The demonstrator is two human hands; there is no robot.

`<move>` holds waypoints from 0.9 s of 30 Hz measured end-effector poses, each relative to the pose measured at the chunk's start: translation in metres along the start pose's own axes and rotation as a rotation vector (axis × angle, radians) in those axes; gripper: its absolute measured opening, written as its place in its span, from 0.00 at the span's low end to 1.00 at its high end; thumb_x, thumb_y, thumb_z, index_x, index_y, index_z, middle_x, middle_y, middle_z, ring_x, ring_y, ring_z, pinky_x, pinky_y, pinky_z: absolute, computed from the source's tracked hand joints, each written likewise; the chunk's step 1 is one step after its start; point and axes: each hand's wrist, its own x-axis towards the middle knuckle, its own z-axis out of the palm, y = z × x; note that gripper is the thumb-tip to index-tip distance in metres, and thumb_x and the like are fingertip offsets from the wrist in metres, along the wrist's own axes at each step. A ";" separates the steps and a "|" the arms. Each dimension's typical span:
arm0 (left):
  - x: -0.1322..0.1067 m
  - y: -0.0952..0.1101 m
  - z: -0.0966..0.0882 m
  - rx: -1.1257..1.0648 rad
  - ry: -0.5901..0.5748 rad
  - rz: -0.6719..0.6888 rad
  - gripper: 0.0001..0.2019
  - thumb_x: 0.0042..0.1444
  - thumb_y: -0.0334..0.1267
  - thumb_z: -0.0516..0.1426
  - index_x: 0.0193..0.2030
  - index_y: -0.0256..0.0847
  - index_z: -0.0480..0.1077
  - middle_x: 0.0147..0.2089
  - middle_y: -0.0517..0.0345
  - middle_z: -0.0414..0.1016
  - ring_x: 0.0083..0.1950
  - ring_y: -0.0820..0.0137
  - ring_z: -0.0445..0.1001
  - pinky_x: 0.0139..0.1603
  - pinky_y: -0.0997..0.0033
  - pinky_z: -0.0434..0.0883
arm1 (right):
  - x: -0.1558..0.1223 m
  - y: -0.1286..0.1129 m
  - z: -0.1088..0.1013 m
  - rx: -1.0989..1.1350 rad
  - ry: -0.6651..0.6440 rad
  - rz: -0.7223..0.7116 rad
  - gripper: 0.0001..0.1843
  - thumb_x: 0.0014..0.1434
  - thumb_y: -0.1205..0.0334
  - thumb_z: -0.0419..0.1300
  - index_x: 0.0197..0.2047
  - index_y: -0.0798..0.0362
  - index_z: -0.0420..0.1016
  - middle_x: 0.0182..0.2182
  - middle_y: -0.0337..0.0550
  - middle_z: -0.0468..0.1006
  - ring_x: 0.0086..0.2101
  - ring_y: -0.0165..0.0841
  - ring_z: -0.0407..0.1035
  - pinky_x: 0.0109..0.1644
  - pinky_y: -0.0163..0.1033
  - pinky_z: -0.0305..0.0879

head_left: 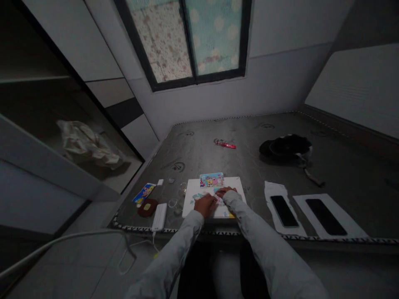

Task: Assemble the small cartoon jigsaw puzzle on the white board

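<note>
A white sheet or board [190,203] lies near the front edge of the grey mattress, with coloured cartoon pictures on it. My left hand [205,204] rests on its middle, fingers bent and close together. From the right, my right hand [225,192] reaches over a small pink and blue picture [219,200], its fingers curled down. The fingertips of both hands nearly meet there; anything pinched between them is too small to make out. Just beyond the hands, a colourful cartoon card [212,180] lies across the sheet's upper edge.
Left of the sheet are a white power bank [159,216] with a cable, a brown case [147,207], a blue and yellow card [144,193] and small clear items. Two dark phones [284,211] lie on white paper at right. Farther back are a black cap [285,147] and red packet [225,144].
</note>
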 end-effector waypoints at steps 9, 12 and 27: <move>-0.039 0.016 0.055 -0.030 -0.149 0.115 0.20 0.69 0.43 0.51 0.65 0.65 0.68 0.69 0.67 0.69 0.59 0.62 0.76 0.55 0.63 0.74 | -0.010 -0.004 -0.003 0.051 0.055 0.003 0.14 0.61 0.44 0.61 0.44 0.39 0.83 0.44 0.35 0.84 0.46 0.33 0.72 0.61 0.41 0.55; -0.037 0.008 0.057 -0.038 -0.179 0.104 0.20 0.68 0.39 0.53 0.63 0.67 0.71 0.67 0.70 0.71 0.58 0.61 0.78 0.55 0.61 0.74 | -0.013 -0.006 -0.006 0.040 0.059 0.005 0.14 0.60 0.44 0.61 0.42 0.39 0.83 0.43 0.35 0.84 0.46 0.34 0.72 0.61 0.42 0.54; -0.040 0.031 0.047 0.133 -0.094 0.112 0.23 0.70 0.44 0.45 0.70 0.52 0.59 0.66 0.46 0.65 0.54 0.57 0.77 0.47 0.60 0.75 | -0.011 -0.005 -0.007 -0.004 0.041 -0.022 0.13 0.61 0.45 0.60 0.41 0.39 0.83 0.42 0.34 0.84 0.46 0.34 0.71 0.57 0.41 0.55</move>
